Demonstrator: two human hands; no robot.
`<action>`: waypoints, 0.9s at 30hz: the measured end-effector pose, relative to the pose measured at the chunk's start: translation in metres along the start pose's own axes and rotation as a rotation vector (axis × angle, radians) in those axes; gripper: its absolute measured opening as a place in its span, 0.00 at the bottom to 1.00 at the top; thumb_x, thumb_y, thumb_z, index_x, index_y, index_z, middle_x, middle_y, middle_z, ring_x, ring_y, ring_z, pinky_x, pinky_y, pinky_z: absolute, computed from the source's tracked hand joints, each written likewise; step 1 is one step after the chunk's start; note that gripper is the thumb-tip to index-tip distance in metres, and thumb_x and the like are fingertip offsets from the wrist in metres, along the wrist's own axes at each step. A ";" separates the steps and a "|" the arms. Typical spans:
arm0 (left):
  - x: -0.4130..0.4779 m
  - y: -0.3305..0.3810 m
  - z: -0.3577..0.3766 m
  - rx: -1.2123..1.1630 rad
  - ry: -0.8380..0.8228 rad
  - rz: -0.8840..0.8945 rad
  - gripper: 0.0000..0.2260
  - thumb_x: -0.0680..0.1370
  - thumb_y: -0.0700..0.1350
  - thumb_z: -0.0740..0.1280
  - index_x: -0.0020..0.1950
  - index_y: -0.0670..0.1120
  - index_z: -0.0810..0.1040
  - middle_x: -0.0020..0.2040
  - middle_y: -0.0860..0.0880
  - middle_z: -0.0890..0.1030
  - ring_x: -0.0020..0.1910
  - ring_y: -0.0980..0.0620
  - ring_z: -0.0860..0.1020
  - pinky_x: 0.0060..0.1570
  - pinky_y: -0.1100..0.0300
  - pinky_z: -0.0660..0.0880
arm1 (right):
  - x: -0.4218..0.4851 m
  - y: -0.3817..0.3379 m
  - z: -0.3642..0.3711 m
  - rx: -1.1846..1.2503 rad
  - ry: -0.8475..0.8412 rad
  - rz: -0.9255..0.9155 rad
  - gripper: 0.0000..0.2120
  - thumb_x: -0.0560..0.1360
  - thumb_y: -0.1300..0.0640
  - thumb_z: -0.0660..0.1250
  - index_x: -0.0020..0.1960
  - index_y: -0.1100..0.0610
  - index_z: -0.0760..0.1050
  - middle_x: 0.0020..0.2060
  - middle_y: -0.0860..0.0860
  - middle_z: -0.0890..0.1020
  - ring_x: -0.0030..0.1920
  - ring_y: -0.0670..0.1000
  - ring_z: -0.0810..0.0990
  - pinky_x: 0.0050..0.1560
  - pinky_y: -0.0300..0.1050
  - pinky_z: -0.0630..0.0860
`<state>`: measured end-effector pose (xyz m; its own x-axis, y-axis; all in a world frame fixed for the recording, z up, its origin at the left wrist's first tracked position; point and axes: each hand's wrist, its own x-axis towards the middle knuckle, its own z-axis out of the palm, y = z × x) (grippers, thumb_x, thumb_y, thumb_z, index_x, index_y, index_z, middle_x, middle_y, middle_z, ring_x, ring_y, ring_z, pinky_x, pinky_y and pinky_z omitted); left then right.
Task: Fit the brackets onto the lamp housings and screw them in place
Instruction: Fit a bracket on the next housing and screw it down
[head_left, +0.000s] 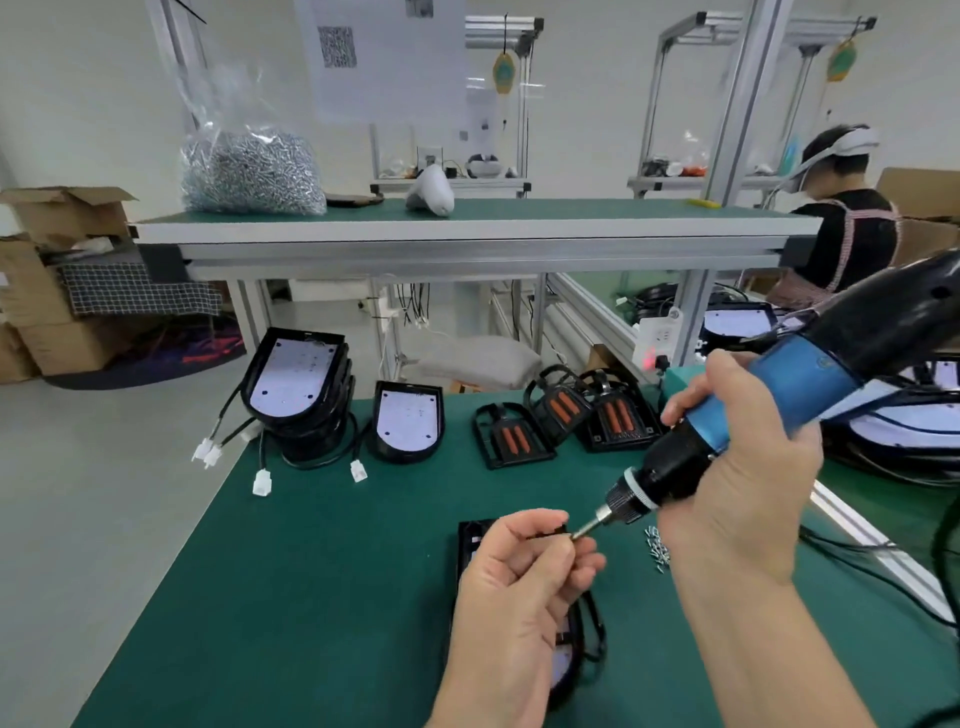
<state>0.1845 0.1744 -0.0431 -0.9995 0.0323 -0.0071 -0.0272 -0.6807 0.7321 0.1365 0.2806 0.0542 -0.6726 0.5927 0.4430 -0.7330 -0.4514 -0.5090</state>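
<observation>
lower centre: the left grip (511, 577) pinches the bit tip (589, 527) of a blue screwdriver (810, 384) clasped in the right grip (737, 467); the black lamp housing (470, 545) lies on the green counter (311, 571) directly under the left grip.

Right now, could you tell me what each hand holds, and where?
Right hand grips the electric screwdriver by its blue barrel; left hand pinches the tip of its bit.

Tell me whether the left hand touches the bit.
Touching. Head view: the left hand pinches the tip of the bit on the driver; no gap shows.
</observation>
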 end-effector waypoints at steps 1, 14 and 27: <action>0.001 0.000 -0.003 -0.007 -0.003 -0.006 0.13 0.67 0.34 0.70 0.51 0.36 0.80 0.39 0.34 0.83 0.36 0.44 0.84 0.35 0.63 0.80 | 0.001 -0.006 -0.007 -0.083 0.017 -0.025 0.06 0.73 0.62 0.70 0.42 0.54 0.75 0.29 0.49 0.75 0.30 0.49 0.74 0.34 0.39 0.73; -0.001 -0.004 -0.019 0.106 -0.042 -0.022 0.14 0.73 0.33 0.71 0.58 0.36 0.78 0.45 0.35 0.84 0.45 0.40 0.85 0.44 0.61 0.81 | -0.006 0.004 -0.009 -0.155 -0.011 0.137 0.07 0.72 0.62 0.71 0.44 0.58 0.73 0.30 0.51 0.75 0.29 0.51 0.73 0.35 0.42 0.73; -0.006 0.003 -0.020 0.696 -0.045 0.197 0.12 0.77 0.30 0.69 0.48 0.48 0.82 0.43 0.48 0.87 0.44 0.50 0.86 0.45 0.64 0.80 | -0.011 -0.003 -0.009 -0.199 -0.069 0.113 0.07 0.72 0.62 0.70 0.44 0.60 0.72 0.34 0.55 0.74 0.29 0.52 0.72 0.34 0.42 0.73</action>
<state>0.1904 0.1577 -0.0543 -0.9824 -0.0025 0.1865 0.1864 -0.0540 0.9810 0.1473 0.2819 0.0441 -0.7596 0.4956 0.4212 -0.6229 -0.3680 -0.6904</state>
